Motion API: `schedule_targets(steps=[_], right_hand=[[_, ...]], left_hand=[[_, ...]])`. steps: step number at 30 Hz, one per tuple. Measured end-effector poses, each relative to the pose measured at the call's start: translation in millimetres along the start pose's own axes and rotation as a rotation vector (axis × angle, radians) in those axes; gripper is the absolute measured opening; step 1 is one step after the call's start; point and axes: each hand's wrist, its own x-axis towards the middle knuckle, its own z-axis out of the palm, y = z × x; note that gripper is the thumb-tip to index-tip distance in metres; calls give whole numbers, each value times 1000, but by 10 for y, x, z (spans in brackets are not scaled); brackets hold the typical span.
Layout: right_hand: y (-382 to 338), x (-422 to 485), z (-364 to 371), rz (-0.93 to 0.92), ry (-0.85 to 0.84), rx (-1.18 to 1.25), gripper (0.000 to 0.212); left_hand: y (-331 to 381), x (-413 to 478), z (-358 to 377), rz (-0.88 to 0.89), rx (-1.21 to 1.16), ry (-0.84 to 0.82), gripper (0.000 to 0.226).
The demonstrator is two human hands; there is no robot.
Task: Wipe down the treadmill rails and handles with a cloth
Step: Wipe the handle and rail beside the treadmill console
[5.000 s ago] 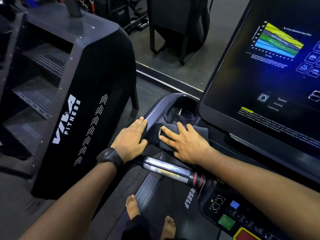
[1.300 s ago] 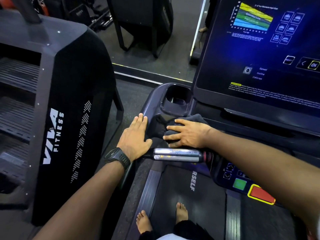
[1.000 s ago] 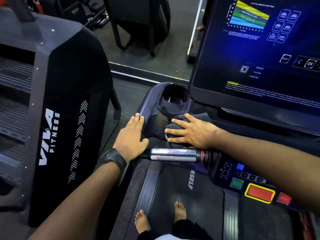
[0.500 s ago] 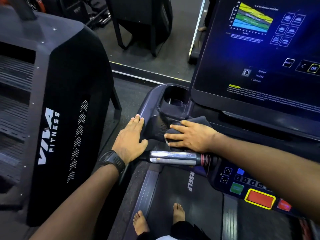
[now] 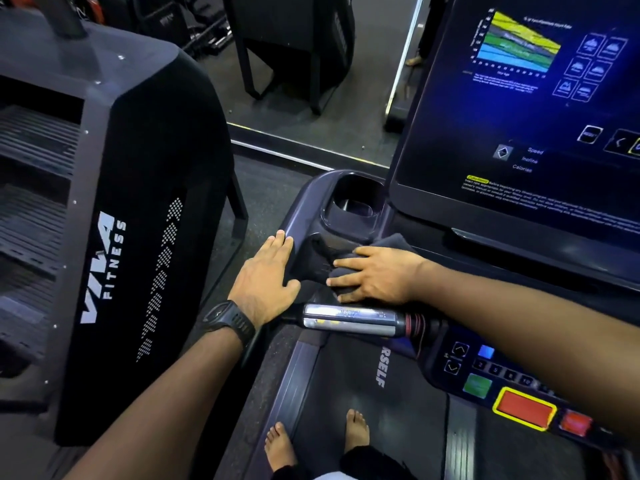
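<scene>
- Right hand (image 5: 375,277), fingers spread, presses a dark grey bunched cloth (image 5: 391,242) onto the treadmill's dark console arm (image 5: 304,199), just beyond the shiny metal handle (image 5: 349,320).
- Left hand (image 5: 266,275) lies flat, fingers together, on its left edge.

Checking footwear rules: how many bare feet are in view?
2. One foot rests on the left side rail; the other foot stands on the belt. Both heels are hidden by clothing.

A black wristwatch (image 5: 228,323) with a chunky case and a ribbed strap sits just behind the left hand (image 5: 263,275). Both forearms (image 5: 166,393) are uncovered, and both feet (image 5: 278,445) are bare. Dark trouser hems (image 5: 367,462) lie over the ankles, with a sliver of white fabric (image 5: 332,476) at the bottom edge.
</scene>
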Motion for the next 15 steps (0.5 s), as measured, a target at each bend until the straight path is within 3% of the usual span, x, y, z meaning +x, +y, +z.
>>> schedule_targets(steps=[2,8,15], right_hand=[[48,254,-128,18,17,-60,54],[-107,56,-51,407,70,55,68],[18,251,-133,90,48,-43,55]], left_hand=[[-9,-3,-2,0,7,2,82],[16,-5,-19,3,7,-6,82],[1,0,-7,7,27,-2,83]])
